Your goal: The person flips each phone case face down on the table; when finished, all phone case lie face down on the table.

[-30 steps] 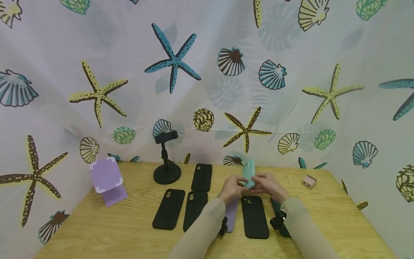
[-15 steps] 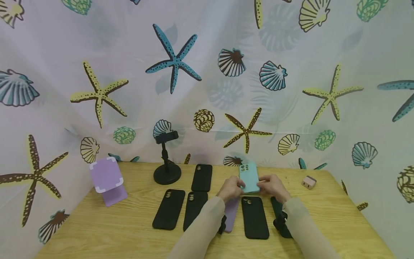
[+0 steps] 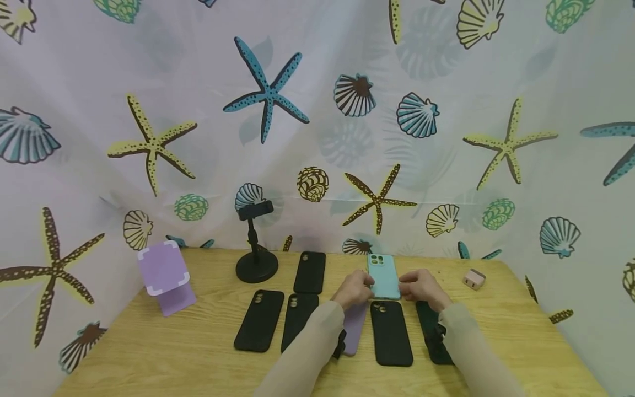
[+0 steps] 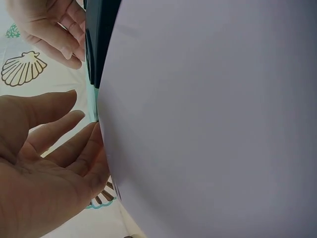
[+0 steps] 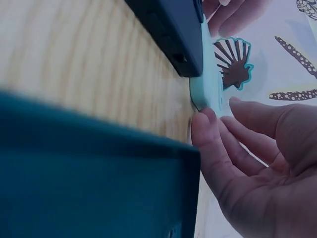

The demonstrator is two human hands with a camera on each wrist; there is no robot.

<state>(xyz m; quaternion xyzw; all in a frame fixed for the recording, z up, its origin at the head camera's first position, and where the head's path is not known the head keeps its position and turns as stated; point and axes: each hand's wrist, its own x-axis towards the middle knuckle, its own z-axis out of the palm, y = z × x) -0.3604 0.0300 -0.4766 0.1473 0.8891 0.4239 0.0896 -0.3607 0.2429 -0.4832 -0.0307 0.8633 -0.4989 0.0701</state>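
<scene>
A mint-green phone case (image 3: 383,278) lies flat on the table, camera cutouts at its far end. My left hand (image 3: 353,289) is at its left edge, fingers loosely bent and thumb apart from them in the left wrist view. On the other side, my right hand (image 3: 423,288) has relaxed fingers, with a fingertip right at the case's edge in the right wrist view. A black phone case (image 3: 392,333) lies just in front of the mint one. The lilac phone case (image 3: 354,330) is partly under my left forearm, the dark green phone case (image 3: 432,336) partly under my right.
Several black phone cases, such as one at the left (image 3: 259,321), lie left of my arms. Behind them stands a black phone stand (image 3: 256,264). A lilac stand (image 3: 163,270) is at the far left, a pink charger plug (image 3: 474,279) at the right. Patterned cloth (image 3: 317,127) hangs behind.
The mint-green phone case has gone from tilted up between both hands to flat on the table. My fingers have let go of it, and my right hand has drawn slightly to the right.
</scene>
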